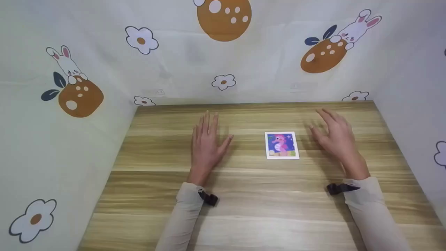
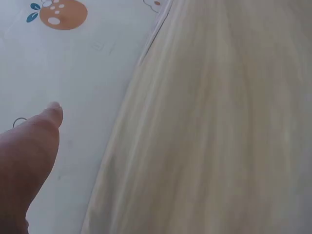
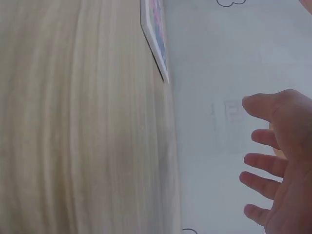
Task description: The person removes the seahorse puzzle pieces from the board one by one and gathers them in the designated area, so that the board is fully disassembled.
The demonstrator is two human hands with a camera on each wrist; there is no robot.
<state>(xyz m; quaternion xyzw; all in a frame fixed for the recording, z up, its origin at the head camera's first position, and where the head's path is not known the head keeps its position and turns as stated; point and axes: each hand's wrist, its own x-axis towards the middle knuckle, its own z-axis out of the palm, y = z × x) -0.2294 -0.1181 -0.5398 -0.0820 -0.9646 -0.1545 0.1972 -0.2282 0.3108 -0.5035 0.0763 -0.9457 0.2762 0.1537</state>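
Observation:
A square card with a pink seahorse picture and a white border point(image 1: 282, 145) lies on the wooden table, between the two hands. To its left is the left hand point(image 1: 206, 143), fingers straight and thumb spread, holding nothing. The right hand point(image 1: 334, 136) is just right of the card, its fingers spread and slightly bent, apart from the card and with nothing in its grasp. In the right wrist view the card's edge point(image 3: 155, 39) shows beyond that hand's fingers point(image 3: 265, 163). Only part of the left hand point(image 2: 31, 156) appears in the left wrist view.
The wood-grained table point(image 1: 244, 216) meets a pale cloth backdrop point(image 1: 181, 66) at the back and sides, printed with rabbits, oranges and flowers. Black straps with small dark devices point(image 1: 209, 198) sit at both sleeve cuffs.

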